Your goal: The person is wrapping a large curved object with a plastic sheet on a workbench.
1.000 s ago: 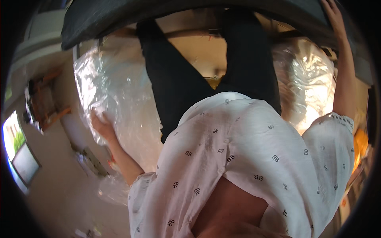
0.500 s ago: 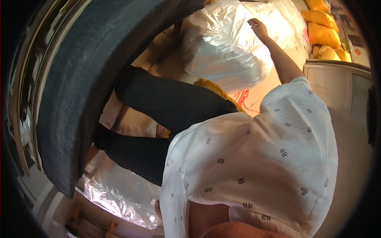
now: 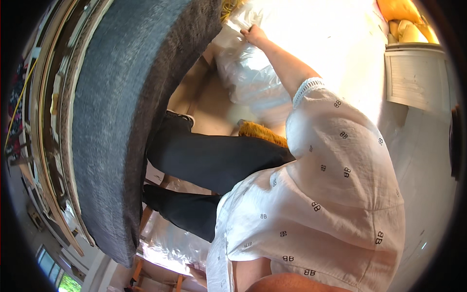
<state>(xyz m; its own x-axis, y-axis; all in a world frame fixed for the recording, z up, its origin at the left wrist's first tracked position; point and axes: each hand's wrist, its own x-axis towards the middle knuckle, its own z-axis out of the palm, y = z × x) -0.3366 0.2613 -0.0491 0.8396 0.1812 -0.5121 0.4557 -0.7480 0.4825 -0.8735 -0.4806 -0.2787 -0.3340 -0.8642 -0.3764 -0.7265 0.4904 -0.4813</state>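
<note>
My right hand (image 3: 254,35) reaches out at the top, its fingers curled and pressed onto the edge of a big clear plastic bag (image 3: 248,73). The bag's far side is washed out by bright light. Close beside that hand is the end of a thick blue-grey plush fabric (image 3: 116,112), which hangs in a long curve along the left. Of my left arm only a small patch of skin (image 3: 197,275) shows at the lower edge, by another clear plastic bag (image 3: 170,238); its fingers cannot be made out.
My legs (image 3: 209,158) in black trousers stretch under the plush fabric. A yellow fuzzy piece (image 3: 260,132) lies beside my thigh. Orange packages (image 3: 399,10) sit above a pale cabinet (image 3: 416,78) at the upper right. Layered strips (image 3: 48,131) run along the far left.
My right hand has moved left across the plastic bag to its edge near the plush fabric. My body and the view have shifted; the orange packages now sit farther up.
</note>
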